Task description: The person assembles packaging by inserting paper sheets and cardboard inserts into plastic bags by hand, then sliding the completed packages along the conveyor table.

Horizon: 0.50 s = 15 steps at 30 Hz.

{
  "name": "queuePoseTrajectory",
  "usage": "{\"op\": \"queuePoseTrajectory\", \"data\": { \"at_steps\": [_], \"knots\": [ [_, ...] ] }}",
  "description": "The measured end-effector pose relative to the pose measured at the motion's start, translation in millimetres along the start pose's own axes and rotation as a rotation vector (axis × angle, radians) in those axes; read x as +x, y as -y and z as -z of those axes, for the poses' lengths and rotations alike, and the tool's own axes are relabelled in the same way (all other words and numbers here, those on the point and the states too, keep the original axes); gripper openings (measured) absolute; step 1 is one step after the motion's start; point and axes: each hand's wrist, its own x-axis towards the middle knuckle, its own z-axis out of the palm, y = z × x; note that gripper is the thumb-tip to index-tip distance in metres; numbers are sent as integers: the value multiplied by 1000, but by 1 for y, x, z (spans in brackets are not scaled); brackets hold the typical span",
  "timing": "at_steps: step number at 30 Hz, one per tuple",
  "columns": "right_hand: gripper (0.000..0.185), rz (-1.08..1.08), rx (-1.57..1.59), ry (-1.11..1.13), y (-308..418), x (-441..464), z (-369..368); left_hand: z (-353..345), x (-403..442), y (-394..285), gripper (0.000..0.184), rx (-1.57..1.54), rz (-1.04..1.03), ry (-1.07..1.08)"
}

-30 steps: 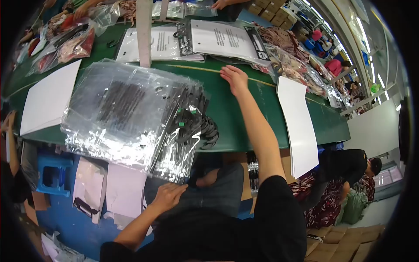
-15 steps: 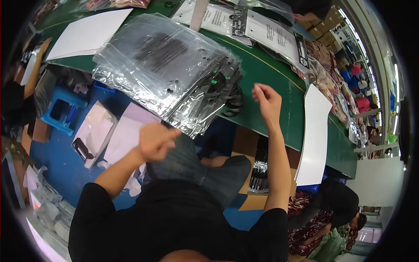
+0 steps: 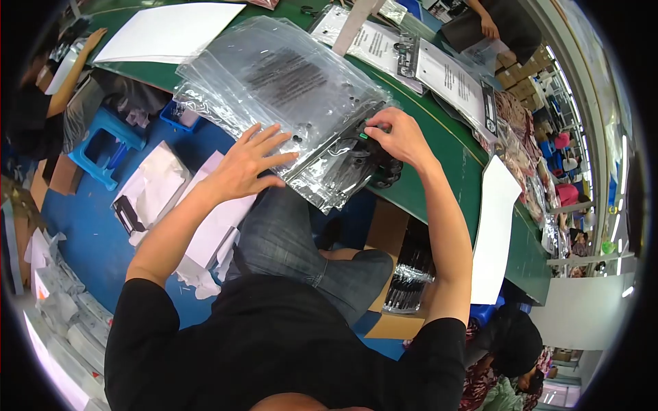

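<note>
A fanned stack of clear plastic bags (image 3: 274, 75) with dark print lies on the green table (image 3: 449, 185). My left hand (image 3: 250, 164) has its fingers spread over the near edge of the stack, holding nothing. At the right end of the bags, my right hand (image 3: 397, 137) pinches at the black hanger parts (image 3: 349, 154), beside a small green tag. What lies between its fingertips is too small to make out. Black hooks stick out under and beside that hand.
White sheets lie at the back left (image 3: 168, 31) and right edge (image 3: 495, 226). Packed printed sheets (image 3: 452, 79) lie beyond the bags, past an upright post (image 3: 356, 27). A blue stool (image 3: 103, 151) and an open carton (image 3: 391, 325) stand below. Co-workers are at left, top and lower right.
My right hand has come left onto the hanger end of the bags and closed there. My left hand has moved up to the stack's near edge and spread its fingers. The view has shifted.
</note>
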Motion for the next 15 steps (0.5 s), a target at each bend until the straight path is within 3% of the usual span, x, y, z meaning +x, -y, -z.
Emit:
{"op": "queuePoseTrajectory", "data": {
  "at_steps": [6,10,13,15],
  "knots": [
    [27,96,-112,1,19,-1,-11,-26,-3,16,44,-61,52,-197],
    [29,-48,-231,75,33,19,-10,-28,-3,15,41,-295,200,-325],
    [32,-195,347,90,27,45,-5,-26,0,11,41,-327,218,-430],
    [32,-204,487,122,43,55,14,-18,3,17,43,-205,127,-559]
  ]
}}
